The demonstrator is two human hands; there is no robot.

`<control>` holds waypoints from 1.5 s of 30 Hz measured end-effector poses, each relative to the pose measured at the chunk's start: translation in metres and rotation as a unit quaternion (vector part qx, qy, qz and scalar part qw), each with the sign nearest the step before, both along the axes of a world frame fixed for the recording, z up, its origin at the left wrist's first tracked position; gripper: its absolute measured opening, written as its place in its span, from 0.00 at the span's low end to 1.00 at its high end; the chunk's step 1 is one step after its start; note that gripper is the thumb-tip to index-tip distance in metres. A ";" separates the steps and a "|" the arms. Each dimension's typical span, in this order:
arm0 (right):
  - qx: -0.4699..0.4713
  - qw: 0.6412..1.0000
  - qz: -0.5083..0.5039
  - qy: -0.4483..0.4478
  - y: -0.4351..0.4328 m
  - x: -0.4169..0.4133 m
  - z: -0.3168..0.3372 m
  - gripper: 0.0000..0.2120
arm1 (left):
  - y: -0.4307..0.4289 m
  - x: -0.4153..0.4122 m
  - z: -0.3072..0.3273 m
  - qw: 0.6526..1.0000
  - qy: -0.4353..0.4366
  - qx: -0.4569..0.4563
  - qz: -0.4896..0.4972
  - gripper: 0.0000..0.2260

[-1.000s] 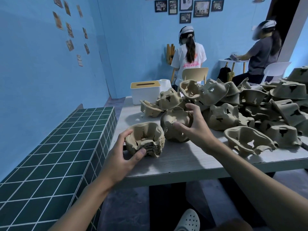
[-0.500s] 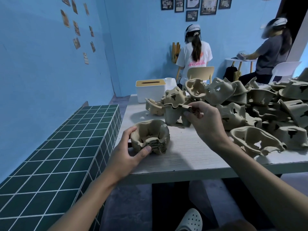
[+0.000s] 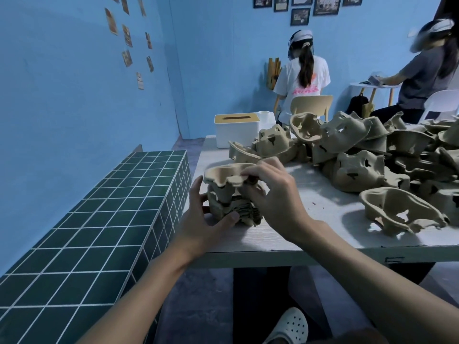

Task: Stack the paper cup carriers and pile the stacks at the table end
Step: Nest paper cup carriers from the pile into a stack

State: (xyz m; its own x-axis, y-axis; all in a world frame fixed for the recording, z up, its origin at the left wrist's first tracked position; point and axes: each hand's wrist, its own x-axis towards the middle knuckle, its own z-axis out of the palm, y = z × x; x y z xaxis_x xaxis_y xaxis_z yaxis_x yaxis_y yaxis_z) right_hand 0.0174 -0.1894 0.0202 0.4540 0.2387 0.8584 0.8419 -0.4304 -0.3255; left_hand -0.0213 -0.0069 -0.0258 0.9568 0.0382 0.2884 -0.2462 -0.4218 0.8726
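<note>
While left hand (image 3: 198, 220) grips stack (image 3: 229, 207), carrier (image 3: 223, 173) atop

1. My right hand (image 3: 273, 194) is covering the right side of the stack (image 3: 231, 209) and of the top carrier (image 3: 223, 173), so I'm not seeing how they are meeting there.
2. The loose pile (image 3: 372, 155) is running off the right edge.
3. The far-right person's head (image 3: 432, 31) is blurring.
4. The bottom edge is cutting the shoe (image 3: 289, 326).

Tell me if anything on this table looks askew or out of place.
The top carrier, pinched by the right hand, sits raised and unseated above the stack the left hand holds. The loose carriers behind lie jumbled.
</note>
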 end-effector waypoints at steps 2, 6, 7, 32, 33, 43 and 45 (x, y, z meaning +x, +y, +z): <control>-0.017 1.000 0.007 0.015 -0.002 0.000 -0.008 0.09 | 0.000 -0.002 -0.001 1.000 -0.012 -0.002 -0.014 0.53; -0.052 0.997 0.012 0.058 -0.011 -0.003 -0.017 0.13 | 0.002 -0.001 -0.003 0.999 -0.032 -0.001 -0.023 0.52; -0.045 0.996 0.011 0.072 -0.014 -0.003 -0.018 0.13 | 0.003 -0.001 -0.003 0.999 -0.032 0.000 -0.025 0.51; -0.012 0.940 -0.119 0.320 0.023 0.155 -0.001 0.19 | 0.004 0.007 -0.014 0.988 -0.098 0.058 0.104 0.25; -0.027 0.938 -0.127 0.323 0.024 0.158 -0.004 0.18 | 0.004 0.007 -0.014 0.988 -0.098 0.060 0.104 0.25; -0.071 0.949 -0.137 0.275 -0.001 0.138 -0.015 0.11 | 0.002 0.006 -0.013 0.988 -0.098 0.060 0.105 0.24; -0.073 0.954 -0.128 0.260 -0.014 0.127 -0.016 0.09 | 0.000 0.005 -0.011 0.988 -0.095 0.055 0.106 0.23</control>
